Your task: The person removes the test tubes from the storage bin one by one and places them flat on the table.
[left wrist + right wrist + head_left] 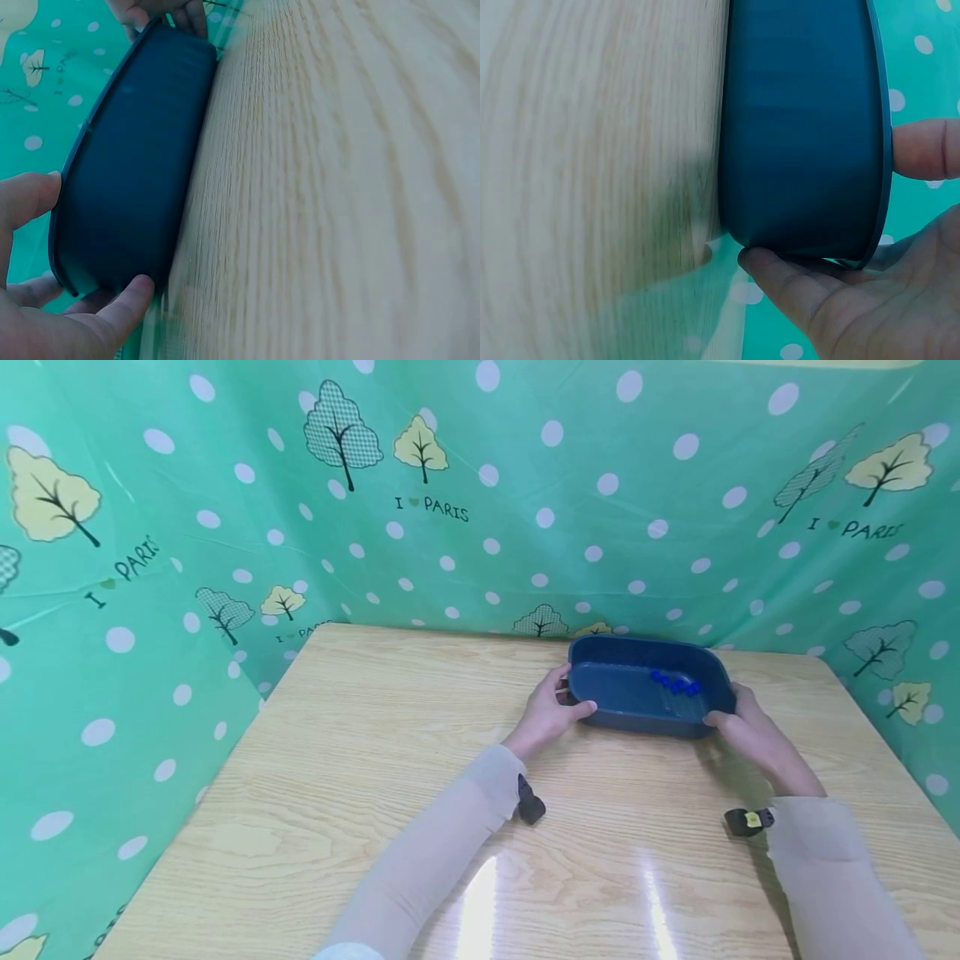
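A dark blue oblong basin (648, 724) is at the back right of the table, with several small bright blue pieces (677, 685) lying in its right part. My left hand (547, 710) grips its left end, thumb at the rim and fingers along the outer wall. At the opposite end my right hand (742, 727) holds it the same way, thumb over the rim. In the left wrist view the basin's side (135, 150) stands close over the wood, with fingertips near its lower edge. The right wrist view shows the right thumb (926, 148) against the rim.
The wooden table (337, 760) spreads out in front and to the left. A green curtain (487, 552) with dots and trees hangs right behind the basin and along the left side. Each wrist carries a small black camera (531, 802).
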Action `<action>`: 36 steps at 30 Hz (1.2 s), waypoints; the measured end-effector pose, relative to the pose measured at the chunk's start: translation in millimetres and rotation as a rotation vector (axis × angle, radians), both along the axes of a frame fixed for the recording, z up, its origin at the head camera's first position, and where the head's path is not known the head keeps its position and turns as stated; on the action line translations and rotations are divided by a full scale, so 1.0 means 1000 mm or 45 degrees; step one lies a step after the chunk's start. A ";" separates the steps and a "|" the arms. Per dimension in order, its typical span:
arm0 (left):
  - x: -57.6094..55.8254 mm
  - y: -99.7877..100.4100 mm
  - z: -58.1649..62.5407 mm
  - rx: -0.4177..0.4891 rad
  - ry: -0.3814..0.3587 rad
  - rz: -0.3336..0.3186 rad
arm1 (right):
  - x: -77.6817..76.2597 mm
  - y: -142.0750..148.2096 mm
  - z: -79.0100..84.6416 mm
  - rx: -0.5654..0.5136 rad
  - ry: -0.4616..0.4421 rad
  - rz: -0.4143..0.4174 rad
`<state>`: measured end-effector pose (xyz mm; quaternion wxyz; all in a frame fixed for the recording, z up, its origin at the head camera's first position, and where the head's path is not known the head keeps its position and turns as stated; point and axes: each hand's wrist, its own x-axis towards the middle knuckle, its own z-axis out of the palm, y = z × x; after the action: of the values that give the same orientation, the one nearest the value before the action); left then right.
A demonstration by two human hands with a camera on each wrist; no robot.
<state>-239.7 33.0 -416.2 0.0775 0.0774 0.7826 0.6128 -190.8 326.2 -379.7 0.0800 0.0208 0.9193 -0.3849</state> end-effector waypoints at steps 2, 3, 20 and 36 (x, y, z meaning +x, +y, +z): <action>0.000 -0.001 0.000 -0.008 0.006 -0.006 | 0.000 0.000 0.000 -0.002 -0.004 -0.002; 0.000 -0.002 0.000 -0.014 0.010 -0.009 | -0.001 -0.001 0.000 -0.002 -0.005 -0.002; 0.001 -0.005 0.002 -0.012 -0.013 -0.002 | 0.001 -0.004 0.000 0.022 -0.013 -0.007; 0.002 -0.015 0.004 -0.009 -0.001 -0.001 | -0.002 -0.012 -0.001 0.051 0.007 0.013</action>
<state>-237.7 17.7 -412.7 0.0784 0.0771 0.7846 0.6102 -192.8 314.2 -380.5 0.0790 0.0165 0.9271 -0.3661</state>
